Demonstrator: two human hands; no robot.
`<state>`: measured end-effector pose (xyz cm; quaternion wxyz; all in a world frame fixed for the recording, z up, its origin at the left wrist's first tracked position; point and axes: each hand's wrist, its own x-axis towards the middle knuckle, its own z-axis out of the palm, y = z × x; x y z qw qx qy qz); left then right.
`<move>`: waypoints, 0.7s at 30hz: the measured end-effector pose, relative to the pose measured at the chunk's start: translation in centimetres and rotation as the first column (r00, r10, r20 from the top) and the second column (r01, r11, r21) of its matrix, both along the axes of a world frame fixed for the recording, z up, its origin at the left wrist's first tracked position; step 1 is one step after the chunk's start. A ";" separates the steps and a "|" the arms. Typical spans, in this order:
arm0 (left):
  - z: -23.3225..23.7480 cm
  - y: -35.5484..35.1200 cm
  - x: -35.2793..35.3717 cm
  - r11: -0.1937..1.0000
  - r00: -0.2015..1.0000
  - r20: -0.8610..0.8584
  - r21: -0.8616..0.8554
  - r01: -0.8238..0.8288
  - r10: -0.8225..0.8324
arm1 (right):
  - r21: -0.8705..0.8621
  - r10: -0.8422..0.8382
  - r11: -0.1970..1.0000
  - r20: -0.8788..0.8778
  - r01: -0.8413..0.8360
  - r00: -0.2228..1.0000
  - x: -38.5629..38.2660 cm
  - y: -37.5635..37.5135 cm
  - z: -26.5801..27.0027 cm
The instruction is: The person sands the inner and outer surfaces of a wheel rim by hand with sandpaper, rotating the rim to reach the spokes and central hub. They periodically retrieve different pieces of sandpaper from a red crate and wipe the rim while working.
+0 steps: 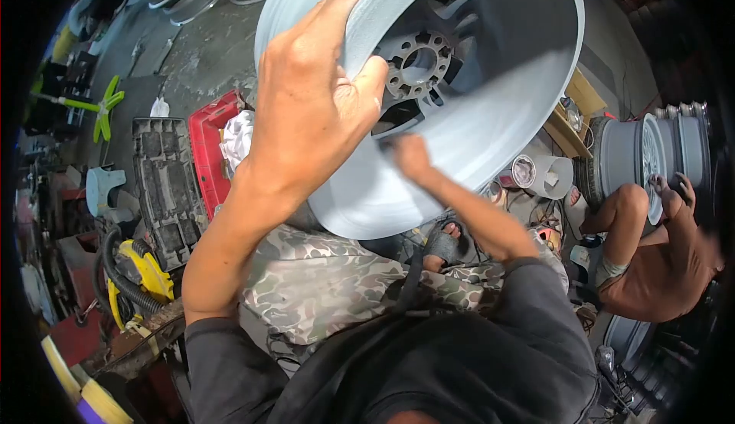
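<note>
A pale grey wheel [490, 79] rests tilted on the person's lap, on the camouflage trousers [321, 286], its open side turned up toward the head so the inner wall and hub holes are in view. The left hand [306, 110] is clamped over the near rim, thumb inside, which seems to steady the wheel at that tilt. The right hand [412, 156] reaches inside against the inner wall; it is blurred, so I cannot tell whether it holds anything. A red crate [208, 156] lies on the floor just left. Further right, a co-worker [658, 256] sits by another wheel [635, 148].
</note>
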<state>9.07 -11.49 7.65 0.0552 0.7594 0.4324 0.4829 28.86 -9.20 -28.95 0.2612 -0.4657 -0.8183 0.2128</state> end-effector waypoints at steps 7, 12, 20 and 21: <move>0.1 -0.8 0.5 0.990 0.998 0.030 -0.133 -0.046 0.050 | -0.123 0.124 0.979 -0.274 -0.162 0.954 -1.7 -4.7 7.6; -0.3 -1.0 0.6 1.000 1.000 0.012 -0.025 -0.015 0.016 | 0.139 0.052 0.914 0.891 -0.380 0.450 16.6 9.9 5.2; -0.1 -1.4 0.2 1.000 1.000 0.001 -0.012 0.015 -0.015 | 0.056 0.046 0.966 0.922 -0.252 0.383 12.8 8.6 4.6; 0.1 -1.6 0.3 1.000 1.000 0.001 -0.011 0.014 -0.014 | 0.201 -0.004 0.950 0.772 -0.238 0.635 10.5 5.4 1.6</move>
